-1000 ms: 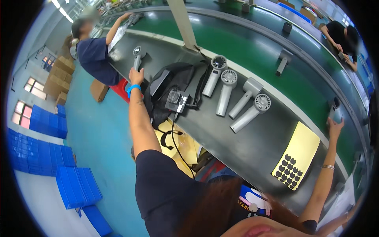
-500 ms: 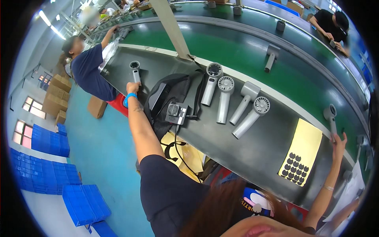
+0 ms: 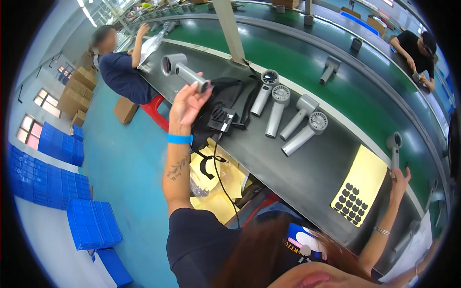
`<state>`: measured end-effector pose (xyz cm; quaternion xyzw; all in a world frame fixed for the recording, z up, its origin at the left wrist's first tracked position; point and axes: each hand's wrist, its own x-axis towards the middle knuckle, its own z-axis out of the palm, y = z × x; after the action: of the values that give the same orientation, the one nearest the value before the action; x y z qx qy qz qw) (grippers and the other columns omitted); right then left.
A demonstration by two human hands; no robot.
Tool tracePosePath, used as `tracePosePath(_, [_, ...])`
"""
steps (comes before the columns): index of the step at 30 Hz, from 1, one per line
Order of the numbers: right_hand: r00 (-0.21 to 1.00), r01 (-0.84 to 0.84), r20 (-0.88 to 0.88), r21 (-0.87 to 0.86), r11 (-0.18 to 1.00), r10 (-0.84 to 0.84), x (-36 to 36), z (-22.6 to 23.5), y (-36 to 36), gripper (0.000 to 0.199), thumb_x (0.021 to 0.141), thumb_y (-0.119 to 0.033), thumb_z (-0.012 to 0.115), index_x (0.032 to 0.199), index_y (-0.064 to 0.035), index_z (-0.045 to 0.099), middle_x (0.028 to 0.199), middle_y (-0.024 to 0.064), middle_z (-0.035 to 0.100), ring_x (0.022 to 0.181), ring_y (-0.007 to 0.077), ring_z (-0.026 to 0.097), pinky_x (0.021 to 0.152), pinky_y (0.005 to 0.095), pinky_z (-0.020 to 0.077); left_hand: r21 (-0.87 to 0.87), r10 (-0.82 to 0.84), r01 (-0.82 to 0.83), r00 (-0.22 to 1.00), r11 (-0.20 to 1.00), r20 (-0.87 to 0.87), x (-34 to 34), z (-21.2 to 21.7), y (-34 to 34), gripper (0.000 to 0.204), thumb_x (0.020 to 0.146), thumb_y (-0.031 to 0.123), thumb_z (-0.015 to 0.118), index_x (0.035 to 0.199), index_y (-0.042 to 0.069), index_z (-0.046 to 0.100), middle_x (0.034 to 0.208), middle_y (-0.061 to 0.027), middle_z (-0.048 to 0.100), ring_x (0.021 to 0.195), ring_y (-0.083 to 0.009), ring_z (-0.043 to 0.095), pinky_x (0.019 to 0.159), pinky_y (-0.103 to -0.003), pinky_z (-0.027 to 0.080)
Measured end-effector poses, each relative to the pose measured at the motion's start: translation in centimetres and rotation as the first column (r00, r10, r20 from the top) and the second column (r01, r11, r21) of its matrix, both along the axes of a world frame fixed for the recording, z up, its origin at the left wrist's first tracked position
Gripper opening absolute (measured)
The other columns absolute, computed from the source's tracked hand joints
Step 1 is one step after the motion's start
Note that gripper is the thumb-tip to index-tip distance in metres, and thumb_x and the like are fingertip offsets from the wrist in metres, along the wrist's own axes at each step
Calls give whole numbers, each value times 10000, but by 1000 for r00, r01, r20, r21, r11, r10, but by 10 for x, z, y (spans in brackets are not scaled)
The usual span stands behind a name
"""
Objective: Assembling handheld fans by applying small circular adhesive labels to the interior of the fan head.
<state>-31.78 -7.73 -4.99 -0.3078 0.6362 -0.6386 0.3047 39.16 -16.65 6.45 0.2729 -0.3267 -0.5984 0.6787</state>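
Note:
My left hand (image 3: pixel 186 103) is raised above the worktable's near edge and grips a grey hair-dryer-shaped handheld fan (image 3: pixel 181 70) by its handle, its round head pointing left. A blue band circles that wrist. Far to the right, my right hand (image 3: pixel 399 178) reaches up to the handle of another grey fan (image 3: pixel 394 146) standing at the table's edge and holds it. Between the two hands, several more grey fans (image 3: pixel 288 116) lie side by side on the dark worktable (image 3: pixel 297 168).
A black bag with a small black device and cable (image 3: pixel 222 115) lies by my left hand. A yellow sheet of dark stickers (image 3: pixel 360 185) sits near my right. Behind runs a green conveyor (image 3: pixel 297 57). Other people work at the left (image 3: pixel 122 67) and far right (image 3: pixel 417 50). Blue crates (image 3: pixel 48 177) stack on the floor.
My left hand has lifted its fan off the table and swung it up and toward me. My right hand stays on the other fan's handle.

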Motion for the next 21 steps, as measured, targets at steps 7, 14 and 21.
tracePosePath(7, [989,-49,-140,-95,994,36,23,-11,-11,682,836,-79,643,1358,-67,203,1124,203,553,931,216,584,818,303,491,-56,-484,484,848,873,-217,-144,37,33,408,930,101,475,1244,-144,389,1284,-199,481,1063,-290,577,936,-397,508])
tracePosePath(14, [945,-36,-328,-111,993,-2,48,-8,-9,674,835,-100,642,1348,-50,207,1040,169,606,867,185,586,777,290,445,51,-822,833,552,550,-142,-298,36,22,415,917,98,491,1259,-118,399,1188,-184,548,967,-257,618,847,-331,555])
tracePosePath(21, [902,41,-421,-127,991,-92,54,-8,-3,727,766,-130,706,1321,-58,242,973,187,657,765,268,642,701,349,488,191,-935,927,283,324,212,-426,18,55,433,841,32,589,1245,-28,449,1131,-143,594,947,-156,606,839,-311,526])
